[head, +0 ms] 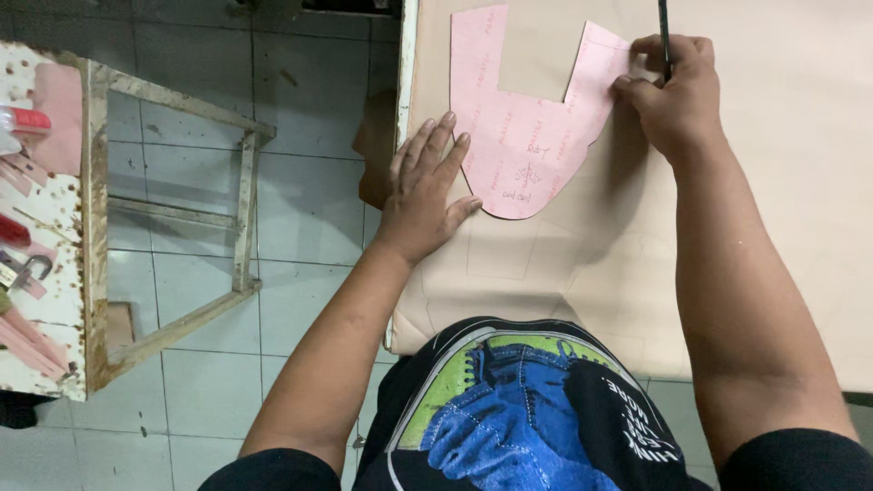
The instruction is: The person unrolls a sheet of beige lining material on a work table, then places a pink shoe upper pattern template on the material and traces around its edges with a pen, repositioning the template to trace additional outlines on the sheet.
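Two hands are seen at work on one pink paper pattern (526, 127), a U-shaped template lying flat on a sheet of tan material (746, 209) that covers the worktable. The left hand (426, 186) is pressed on the pattern's lower left edge, fingers spread and flat, nothing gripped, so that the template is pinned in place. The right hand (668, 91) is set at the pattern's upper right prong, its fingers closed around a thin dark pen (664, 36) whose tip is hidden behind the fingers. The step in hand is judged to be the tracing of the pattern's outline onto the sheet, at the right prong. For the next move, steady pressure from the flat hand would be called for while the pen is led along the edge, since any slip of the template would spoil the line. Faint earlier outlines are visible on the sheet just below the pattern. Left of the pattern, past the table edge, a grey tiled floor (300, 209) is seen, and farther left a worn, paint-chipped stand (91, 209) carrying red and pink items too small to be told apart.
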